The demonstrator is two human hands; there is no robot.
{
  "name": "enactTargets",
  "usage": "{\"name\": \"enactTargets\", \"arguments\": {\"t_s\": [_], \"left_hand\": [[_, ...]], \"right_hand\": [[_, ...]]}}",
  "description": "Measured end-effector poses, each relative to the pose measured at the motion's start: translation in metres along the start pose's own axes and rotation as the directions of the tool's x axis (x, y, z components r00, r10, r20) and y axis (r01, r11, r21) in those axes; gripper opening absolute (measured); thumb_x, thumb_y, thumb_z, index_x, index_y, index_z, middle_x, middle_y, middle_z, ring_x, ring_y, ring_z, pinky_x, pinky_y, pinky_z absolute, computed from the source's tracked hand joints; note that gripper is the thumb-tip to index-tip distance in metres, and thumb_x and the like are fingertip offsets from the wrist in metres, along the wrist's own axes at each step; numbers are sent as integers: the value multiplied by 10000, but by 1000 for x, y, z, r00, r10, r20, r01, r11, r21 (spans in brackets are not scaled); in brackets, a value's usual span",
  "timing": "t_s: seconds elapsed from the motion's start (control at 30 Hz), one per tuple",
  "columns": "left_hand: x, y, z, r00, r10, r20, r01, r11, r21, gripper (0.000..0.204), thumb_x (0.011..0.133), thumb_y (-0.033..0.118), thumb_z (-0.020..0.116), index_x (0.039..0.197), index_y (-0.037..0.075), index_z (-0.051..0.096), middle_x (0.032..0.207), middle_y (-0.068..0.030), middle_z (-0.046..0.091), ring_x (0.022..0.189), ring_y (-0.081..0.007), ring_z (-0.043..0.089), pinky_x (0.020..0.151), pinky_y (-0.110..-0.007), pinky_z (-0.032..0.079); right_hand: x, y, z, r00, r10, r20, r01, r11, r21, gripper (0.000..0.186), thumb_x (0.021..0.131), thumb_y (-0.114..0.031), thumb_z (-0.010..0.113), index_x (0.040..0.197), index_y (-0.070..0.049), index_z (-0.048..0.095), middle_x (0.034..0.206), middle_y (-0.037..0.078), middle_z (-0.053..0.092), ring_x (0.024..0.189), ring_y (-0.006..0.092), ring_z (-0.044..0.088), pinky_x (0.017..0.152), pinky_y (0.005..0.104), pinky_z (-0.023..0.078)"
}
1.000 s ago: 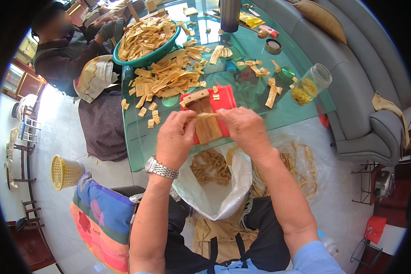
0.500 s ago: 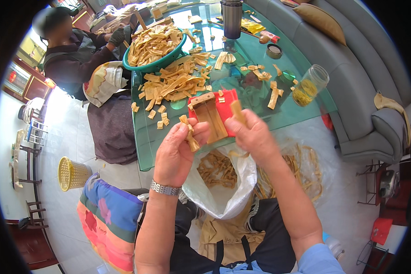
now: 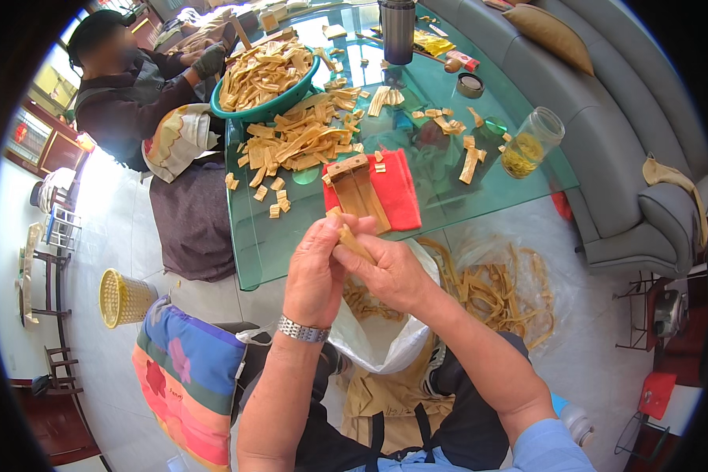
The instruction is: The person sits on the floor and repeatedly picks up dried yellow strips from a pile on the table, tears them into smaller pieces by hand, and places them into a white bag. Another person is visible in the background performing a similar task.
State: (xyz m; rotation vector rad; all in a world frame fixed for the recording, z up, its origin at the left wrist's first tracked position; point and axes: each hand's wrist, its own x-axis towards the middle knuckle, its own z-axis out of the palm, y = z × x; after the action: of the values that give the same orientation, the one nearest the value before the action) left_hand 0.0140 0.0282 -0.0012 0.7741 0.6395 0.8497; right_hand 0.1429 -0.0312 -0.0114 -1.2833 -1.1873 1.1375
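Just in front of the table edge, my left hand (image 3: 313,263), with a metal watch on its wrist, and my right hand (image 3: 397,271) meet. Both are closed on a short tan strip (image 3: 356,242), whose ends are partly hidden by the fingers. Beyond them, a small wooden block tool (image 3: 358,195) with a crosspiece lies on a red cloth (image 3: 401,189) at the table's near edge. Below my hands hangs a white plastic sack (image 3: 389,354) with tan pieces inside.
A green basin (image 3: 263,115) heaped with tan strips stands on the glass table (image 3: 448,208), with loose strips (image 3: 299,145) around it. A glass jar (image 3: 533,141) and a dark tumbler (image 3: 398,31) stand there too. At the left sits another person (image 3: 126,98). Long strips (image 3: 499,295) lie in clear plastic.
My right hand has come left and down to meet my left hand, which has shifted slightly right. The knotted tan piece in my left fingers is now mostly covered.
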Motion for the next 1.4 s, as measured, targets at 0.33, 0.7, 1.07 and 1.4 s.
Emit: {"name": "enactTargets", "arguments": {"t_s": [0.33,0.7,1.07,1.4], "left_hand": [[0,0,-14,989,-143,27,145,955,-259,229,1059,243,545,965,43,608,973,-167,719,1019,-288,648,994,-423,497],[-3,7,-15,996,-86,10,87,985,-150,255,1072,269,541,1091,24,609,913,-89,698,929,-210,658,930,-363,516],[-15,7,-18,982,178,64,-174,718,674,446,1095,390,474,1115,-13,662,982,-94,710,891,-177,666,873,-291,492],[-30,-22,-2,875,-476,85,484,859,-166,479,1075,487,452,1262,68,591,1132,-71,669,989,-175,678,814,-315,582]], "right_hand": [[-6,15,1,844,-520,130,484,637,-600,227,912,-255,720,865,-73,591,708,115,638,621,325,661,543,404,528],[-12,19,11,1000,-26,6,26,999,23,222,1008,-268,629,1031,-49,657,779,85,637,697,216,642,612,325,495],[-9,-5,-36,981,-190,-26,190,982,-15,558,1115,-396,338,1355,36,597,1351,124,628,1287,229,549,1090,359,405],[-24,-7,-18,667,-731,143,668,500,-551,258,767,-116,760,1018,-179,762,1238,34,694,1193,251,639,956,393,492]]}}
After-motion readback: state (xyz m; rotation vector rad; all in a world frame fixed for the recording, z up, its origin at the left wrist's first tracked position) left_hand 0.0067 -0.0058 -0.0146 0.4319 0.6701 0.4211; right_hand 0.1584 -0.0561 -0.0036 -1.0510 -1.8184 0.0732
